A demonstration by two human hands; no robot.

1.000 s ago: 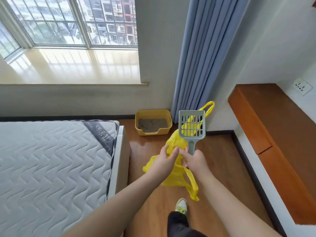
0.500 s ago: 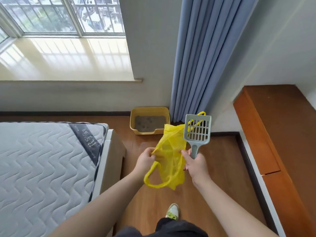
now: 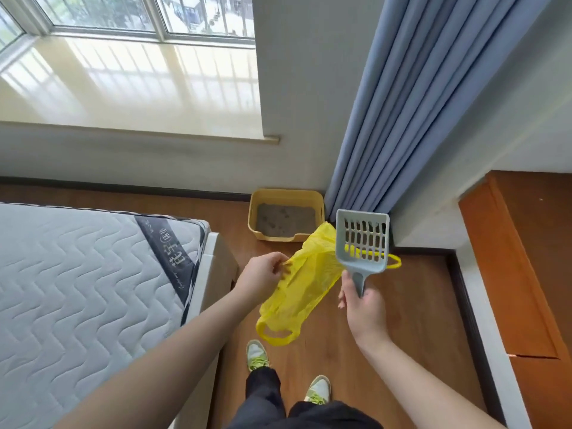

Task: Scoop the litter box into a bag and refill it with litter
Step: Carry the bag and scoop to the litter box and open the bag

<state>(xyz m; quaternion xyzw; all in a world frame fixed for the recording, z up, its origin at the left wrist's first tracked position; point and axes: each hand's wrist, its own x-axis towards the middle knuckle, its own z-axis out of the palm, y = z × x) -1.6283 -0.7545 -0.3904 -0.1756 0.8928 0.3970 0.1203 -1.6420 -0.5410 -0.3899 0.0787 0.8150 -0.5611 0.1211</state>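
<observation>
A yellow plastic bag is held up in front of the body, its edge pinched in the curled fingers of the left hand; one handle loop hangs at the bottom and another shows behind the scoop. The grey slotted scoop is held upright by its handle in the right hand, fingers wrapped round the handle, the slotted head just beside the bag and partly in front of it. The litter box, a yellow tray, is seen on the wooden floor against the wall, beside the foot of the blue curtain, well ahead of the hands and feet. Grey litter with a few darker clumps can be made out inside it. No sack of fresh litter is visible. A mattress lies to the left, a wooden cabinet to the right. Step in hand, as judged: preparation only; the bag is being readied and nothing appears scooped, since the scoop head is empty. The bag mouth does not look spread open. The next move is judged to call for closing the distance to the box, crouching, and getting the bag opened and held wide by the left hand so the scoop can be emptied into it one-handed.
</observation>
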